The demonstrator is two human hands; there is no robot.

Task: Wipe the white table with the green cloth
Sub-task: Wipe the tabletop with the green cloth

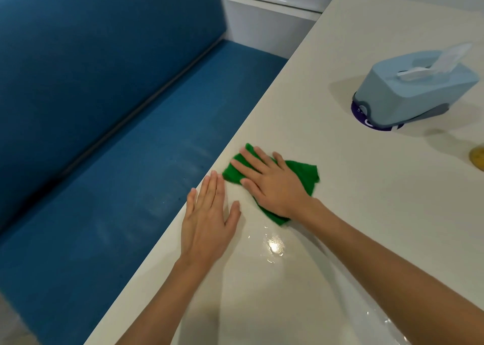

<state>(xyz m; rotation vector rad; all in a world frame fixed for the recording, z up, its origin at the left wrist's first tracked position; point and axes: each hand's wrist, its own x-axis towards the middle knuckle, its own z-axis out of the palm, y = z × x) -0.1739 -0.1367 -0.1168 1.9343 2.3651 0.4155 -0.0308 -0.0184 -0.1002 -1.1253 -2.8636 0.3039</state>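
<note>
The green cloth (305, 174) lies crumpled on the white table (353, 213) close to its left edge. My right hand (272, 185) presses flat on top of the cloth, fingers spread, covering its middle. My left hand (208, 220) rests flat on the bare tabletop just left of the cloth, palm down, fingers together, holding nothing. A wet, shiny streak shows on the table behind my hands, toward me.
A light blue tissue box (413, 93) with a tissue sticking out stands at the right. A yellow round object (477, 158) is cut off at the right edge. A blue bench seat (117, 174) runs along the table's left side.
</note>
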